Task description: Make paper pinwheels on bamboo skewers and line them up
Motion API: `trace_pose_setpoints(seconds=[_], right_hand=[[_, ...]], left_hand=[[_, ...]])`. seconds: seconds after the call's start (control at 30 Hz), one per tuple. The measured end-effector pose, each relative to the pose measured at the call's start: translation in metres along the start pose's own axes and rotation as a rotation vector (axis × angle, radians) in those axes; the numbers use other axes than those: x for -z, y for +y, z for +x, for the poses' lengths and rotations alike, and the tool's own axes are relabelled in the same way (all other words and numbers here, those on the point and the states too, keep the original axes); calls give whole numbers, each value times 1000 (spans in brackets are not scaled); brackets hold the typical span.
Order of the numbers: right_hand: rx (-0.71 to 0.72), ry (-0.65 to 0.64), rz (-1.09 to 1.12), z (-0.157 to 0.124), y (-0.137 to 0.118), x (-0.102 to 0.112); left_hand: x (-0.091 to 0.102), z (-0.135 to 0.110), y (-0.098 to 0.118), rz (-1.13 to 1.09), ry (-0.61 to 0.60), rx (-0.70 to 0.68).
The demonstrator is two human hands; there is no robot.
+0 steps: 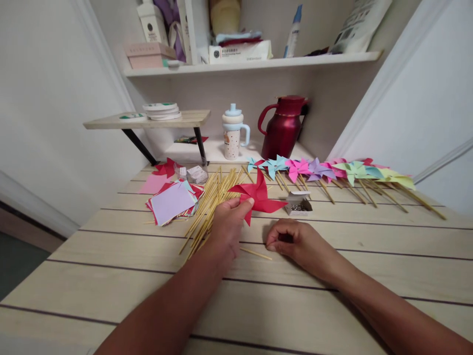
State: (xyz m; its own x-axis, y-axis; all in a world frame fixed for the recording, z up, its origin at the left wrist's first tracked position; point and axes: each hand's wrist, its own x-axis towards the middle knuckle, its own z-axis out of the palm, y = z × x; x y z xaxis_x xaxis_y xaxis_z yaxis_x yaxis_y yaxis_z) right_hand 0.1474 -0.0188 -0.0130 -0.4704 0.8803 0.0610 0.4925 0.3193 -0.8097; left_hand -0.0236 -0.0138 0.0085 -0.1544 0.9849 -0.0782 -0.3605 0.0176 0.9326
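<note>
My left hand (229,222) pinches a red paper pinwheel (261,195) between thumb and fingers, holding it above the table. My right hand (291,239) rests low over the boards to the right with thumb and fingertips pressed together; whatever they may hold is too small to make out. One thin wooden stick (256,253) lies between the hands, its end close to my right fingertips. Beyond my right hand stands an open small box (299,206) of tiny metal pieces. A loose heap of wooden sticks (207,212) spreads behind and left of my left hand.
Stacked coloured paper squares (173,202) lie at the left, with another red paper shape (167,168) behind. Several finished pinwheels on sticks (320,170) line the back right. A tumbler (232,138) and a red jug (284,129) stand at the back beside a small raised shelf (188,118).
</note>
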Motion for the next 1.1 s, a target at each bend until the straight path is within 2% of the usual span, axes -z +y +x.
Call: trace_pose_setpoints(seconds=[0.23, 0.43, 0.73, 0.87, 1.1], right_hand=[[98, 183, 83, -10, -22, 8], [206, 434, 88, -18, -29, 15], [218, 594, 152, -16, -24, 19], [212, 588, 204, -15, -24, 18], [194, 455, 224, -15, -31, 17]], left_hand=[[-2, -2, 2, 88, 31, -67], [-6, -5, 0, 247, 22, -170], [-15, -17, 6, 440, 2, -483], [-16, -22, 8, 464, -12, -539], [-18, -27, 8, 476, -21, -545]])
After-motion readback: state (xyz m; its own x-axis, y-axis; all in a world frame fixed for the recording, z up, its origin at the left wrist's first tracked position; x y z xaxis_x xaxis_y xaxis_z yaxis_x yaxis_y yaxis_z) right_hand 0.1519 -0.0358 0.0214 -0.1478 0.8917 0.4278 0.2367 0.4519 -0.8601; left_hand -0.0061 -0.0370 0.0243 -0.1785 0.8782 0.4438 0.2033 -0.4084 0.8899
